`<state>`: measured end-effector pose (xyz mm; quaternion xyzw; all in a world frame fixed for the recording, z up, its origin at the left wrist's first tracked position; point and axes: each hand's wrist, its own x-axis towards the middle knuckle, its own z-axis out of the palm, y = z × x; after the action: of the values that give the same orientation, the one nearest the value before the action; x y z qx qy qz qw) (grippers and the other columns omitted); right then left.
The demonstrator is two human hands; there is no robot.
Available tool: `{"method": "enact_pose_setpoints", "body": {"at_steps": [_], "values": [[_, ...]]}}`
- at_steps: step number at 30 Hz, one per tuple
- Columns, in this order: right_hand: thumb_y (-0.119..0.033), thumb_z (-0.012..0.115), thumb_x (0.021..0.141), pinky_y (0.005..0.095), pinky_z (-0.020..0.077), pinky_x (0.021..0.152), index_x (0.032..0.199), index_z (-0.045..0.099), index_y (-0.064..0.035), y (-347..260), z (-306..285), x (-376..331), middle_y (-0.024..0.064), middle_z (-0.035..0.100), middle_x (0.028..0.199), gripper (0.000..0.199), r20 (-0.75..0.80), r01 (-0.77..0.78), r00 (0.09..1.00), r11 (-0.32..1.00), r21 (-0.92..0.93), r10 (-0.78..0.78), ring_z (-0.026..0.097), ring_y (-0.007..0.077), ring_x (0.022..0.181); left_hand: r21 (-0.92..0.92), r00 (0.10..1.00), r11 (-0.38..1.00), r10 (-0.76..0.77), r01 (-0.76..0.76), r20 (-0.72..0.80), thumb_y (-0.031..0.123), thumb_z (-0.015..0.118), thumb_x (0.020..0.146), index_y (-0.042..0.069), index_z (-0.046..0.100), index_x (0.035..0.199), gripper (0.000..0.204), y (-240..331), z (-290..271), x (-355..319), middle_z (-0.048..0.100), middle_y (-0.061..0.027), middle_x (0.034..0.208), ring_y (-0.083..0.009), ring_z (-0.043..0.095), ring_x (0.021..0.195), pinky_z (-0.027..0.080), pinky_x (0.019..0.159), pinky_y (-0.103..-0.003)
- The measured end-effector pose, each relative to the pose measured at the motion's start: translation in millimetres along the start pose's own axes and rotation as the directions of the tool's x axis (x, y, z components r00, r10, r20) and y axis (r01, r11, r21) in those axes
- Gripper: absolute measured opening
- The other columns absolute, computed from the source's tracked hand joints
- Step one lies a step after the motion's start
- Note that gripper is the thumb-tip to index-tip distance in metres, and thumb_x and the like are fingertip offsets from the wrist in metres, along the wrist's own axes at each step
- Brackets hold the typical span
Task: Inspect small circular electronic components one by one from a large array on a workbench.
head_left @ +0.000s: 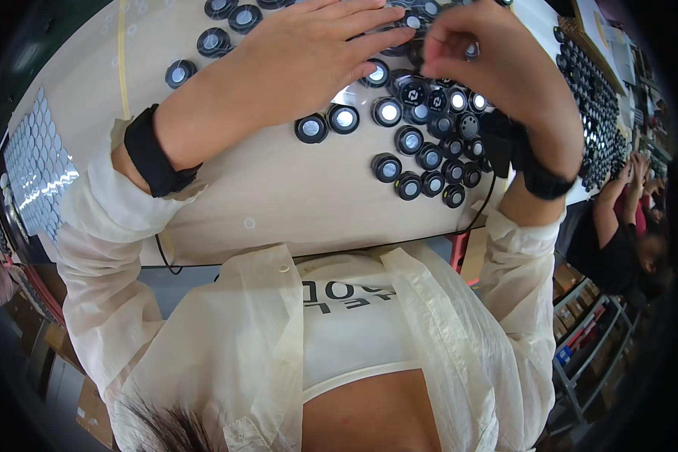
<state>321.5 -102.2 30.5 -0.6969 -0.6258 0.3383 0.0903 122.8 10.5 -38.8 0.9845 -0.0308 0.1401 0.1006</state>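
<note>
Many small round black pieces with pale silver centres [386, 111] stand on the beige table, most of them grouped to the right of the middle. My left hand [309, 56] reaches over the far part of this group, palm down. Its fingers stretch out to the right, touching or just above the pieces. Facing it, my right hand [497, 64] is closed with thumb and fingers bent together beside the dark pieces. What lies in that pinch, if anything, is hidden. Two pieces with a pale mark on black tops [413, 94] sit below the hands.
At the left edge lies a sheet of round pale stickers or discs [41, 162]. A yellow tape line [123, 60] crosses the table. Farther right, a dense array of black pieces [591, 105] covers another surface, near another person's arms [610, 211]. A black cable [484, 211] hangs by my right wrist.
</note>
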Motion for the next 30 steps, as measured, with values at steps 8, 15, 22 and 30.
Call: {"method": "enact_pose_setpoints", "body": {"at_steps": [8,15,22,30], "values": [[-0.001,0.078,0.081,0.0295,0.0462,0.091,0.090,0.064,0.0022,-10,8,-61,0.0061,0.066,0.095,0.017,-0.348,0.066,0.937,0.966,0.250,0.026,0.061,0.0152,0.095,-0.188,0.999,0.982,-0.037,0.031,-0.028,0.008,0.068,0.085,-0.001,0.060,0.124,0.041,2,-22,-2,0.064,-0.0167,0.118,-0.0266,0.062,0.112,0.049,0.095,-0.036],[0.000,0.076,0.080,0.0263,0.0485,0.083,0.087,0.065,0.0011,-7,55,-62,0.0049,0.068,0.086,0.014,-0.418,0.187,0.907,0.833,0.521,0.057,0.064,0.0134,0.085,-0.318,0.968,0.931,-0.109,0.180,0.228,0.011,0.076,0.074,0.006,0.065,0.105,0.033,35,-42,-53,0.063,-0.0056,0.109,-0.0277,0.060,0.100,0.049,0.085,-0.040],[0.003,0.071,0.087,0.0309,0.0506,0.093,0.098,0.061,0.0023,-25,87,-38,0.0052,0.064,0.093,0.014,-0.436,0.355,0.900,0.588,0.726,-0.005,0.063,0.0137,0.094,-0.479,0.932,0.800,-0.324,0.361,0.161,0.010,0.065,0.093,0.005,0.064,0.111,0.019,32,-28,-69,0.065,-0.0085,0.108,-0.0241,0.066,0.086,0.053,0.075,-0.032],[0.004,0.069,0.089,0.0297,0.0513,0.089,0.104,0.061,0.0033,-36,105,-22,0.0056,0.063,0.096,0.017,-0.437,0.399,0.896,0.280,0.873,0.085,0.062,0.0124,0.094,-0.878,0.739,-0.139,-0.491,0.457,0.462,0.012,0.048,0.106,-0.001,0.053,0.128,0.027,33,-40,-64,0.063,-0.0085,0.114,-0.0137,0.065,0.090,0.052,0.080,-0.027]]}}
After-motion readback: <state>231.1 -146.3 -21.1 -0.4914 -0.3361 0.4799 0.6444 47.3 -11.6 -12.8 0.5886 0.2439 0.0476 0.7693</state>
